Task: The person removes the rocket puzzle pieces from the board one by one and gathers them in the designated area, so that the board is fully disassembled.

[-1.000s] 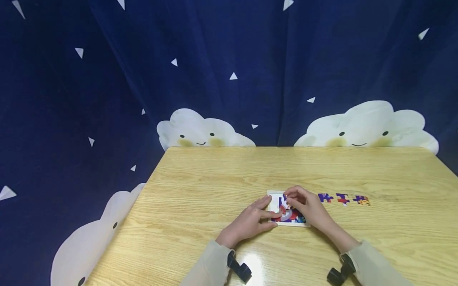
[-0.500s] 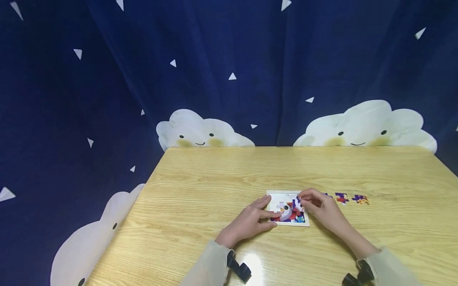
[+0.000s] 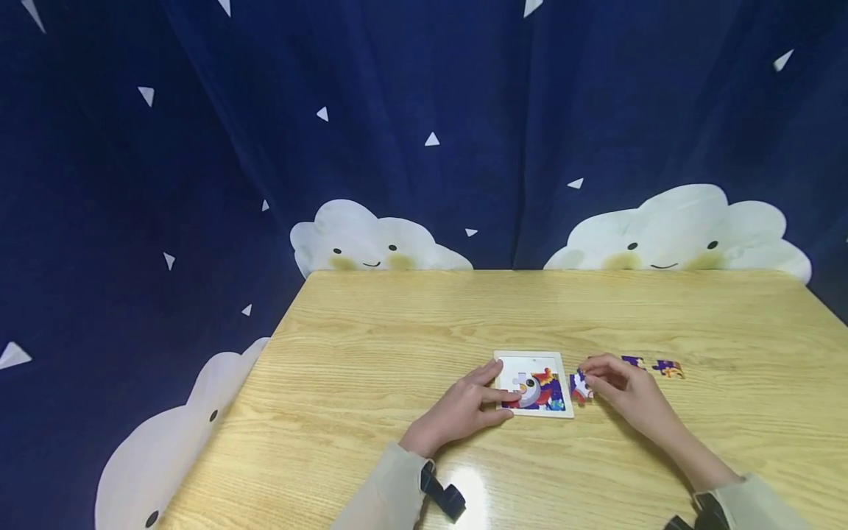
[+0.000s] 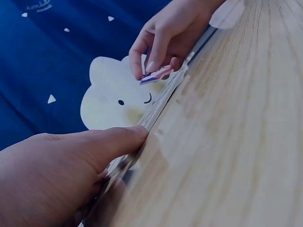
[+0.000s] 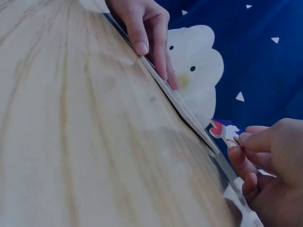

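Observation:
A small white-rimmed puzzle tray (image 3: 520, 364) lies on the table, its lower part filled with joined pieces that show a cartoon figure with a round eye. My left hand (image 3: 460, 408) rests on the tray's left side, fingers extended over the rim and the pieces. Just off the tray's right edge, my right hand (image 3: 629, 394) pinches a puzzle piece (image 3: 579, 386) between thumb and fingers. In the right wrist view that puzzle piece (image 5: 221, 131) is purple, white and red, held tilted above the tabletop.
To the right, beyond my right hand, lie loose puzzle pieces (image 3: 669, 369) in a row, partly covered by the hand. The wooden table (image 3: 397, 316) ends at a dark blue curtain (image 3: 424, 88) with clouds and triangles. Black straps (image 3: 442, 495) sit on both wrists.
My right hand has lifted the puzzle piece from the tray's upper part and carried it right, past the rim. More white tray base shows. My left hand has stayed in place.

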`<control>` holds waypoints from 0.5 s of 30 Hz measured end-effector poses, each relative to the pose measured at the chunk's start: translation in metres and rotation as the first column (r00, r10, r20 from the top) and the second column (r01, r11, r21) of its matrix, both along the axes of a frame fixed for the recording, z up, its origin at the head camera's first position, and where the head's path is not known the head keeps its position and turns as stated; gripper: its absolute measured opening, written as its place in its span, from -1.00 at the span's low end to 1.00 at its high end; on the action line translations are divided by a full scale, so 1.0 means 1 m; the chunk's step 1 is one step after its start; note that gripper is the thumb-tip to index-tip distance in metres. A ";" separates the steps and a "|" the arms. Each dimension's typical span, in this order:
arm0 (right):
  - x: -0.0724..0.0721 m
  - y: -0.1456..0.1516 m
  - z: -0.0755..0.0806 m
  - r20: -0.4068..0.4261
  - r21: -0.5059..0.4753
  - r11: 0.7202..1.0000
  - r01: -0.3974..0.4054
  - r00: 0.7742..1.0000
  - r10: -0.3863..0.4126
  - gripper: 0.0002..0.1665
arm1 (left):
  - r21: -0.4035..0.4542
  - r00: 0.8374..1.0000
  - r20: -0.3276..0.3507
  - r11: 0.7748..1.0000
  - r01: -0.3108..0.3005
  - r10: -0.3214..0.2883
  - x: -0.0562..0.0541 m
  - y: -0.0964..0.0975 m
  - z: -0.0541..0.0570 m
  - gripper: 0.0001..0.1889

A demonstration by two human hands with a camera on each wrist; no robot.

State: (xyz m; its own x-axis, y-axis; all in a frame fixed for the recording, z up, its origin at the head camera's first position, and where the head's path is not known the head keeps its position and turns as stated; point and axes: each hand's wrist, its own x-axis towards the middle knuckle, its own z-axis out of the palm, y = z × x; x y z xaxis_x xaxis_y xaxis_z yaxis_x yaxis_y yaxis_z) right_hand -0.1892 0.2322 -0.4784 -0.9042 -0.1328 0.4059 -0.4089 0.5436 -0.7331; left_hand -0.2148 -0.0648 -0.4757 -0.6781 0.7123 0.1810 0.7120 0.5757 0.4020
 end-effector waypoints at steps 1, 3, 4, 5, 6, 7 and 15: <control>0.001 0.002 -0.001 -0.001 0.001 1.000 0.007 1.000 -0.007 -0.77 | 0.000 1.000 -0.001 1.000 0.001 -0.001 0.000 0.000 0.000 -0.63; 0.003 0.007 -0.001 0.000 0.010 1.000 0.022 1.000 -0.022 -0.76 | 0.000 1.000 -0.002 1.000 0.002 -0.002 0.000 0.000 -0.001 -0.63; 0.004 0.009 -0.002 0.001 0.013 1.000 0.025 1.000 -0.025 -0.76 | -0.001 1.000 -0.002 1.000 0.003 -0.003 0.000 0.000 -0.001 -0.62; 0.005 0.011 -0.002 0.006 0.021 0.999 0.030 1.000 -0.030 -0.77 | -0.001 1.000 -0.006 1.000 0.005 -0.005 0.000 0.000 0.000 -0.62; 0.006 0.013 -0.002 0.010 0.026 0.999 0.033 0.999 -0.033 -0.77 | -0.001 1.000 -0.007 1.000 0.005 -0.005 0.000 0.000 0.000 -0.62; 0.007 0.015 -0.002 0.016 0.031 0.999 0.036 0.999 -0.036 -0.77 | 0.000 1.000 -0.009 1.000 0.006 -0.006 0.000 0.000 0.000 -0.62; 0.009 0.030 -0.005 0.037 0.072 0.995 0.072 0.996 -0.075 -0.80 | 0.006 1.000 -0.020 1.000 0.013 -0.013 -0.001 0.000 0.001 -0.63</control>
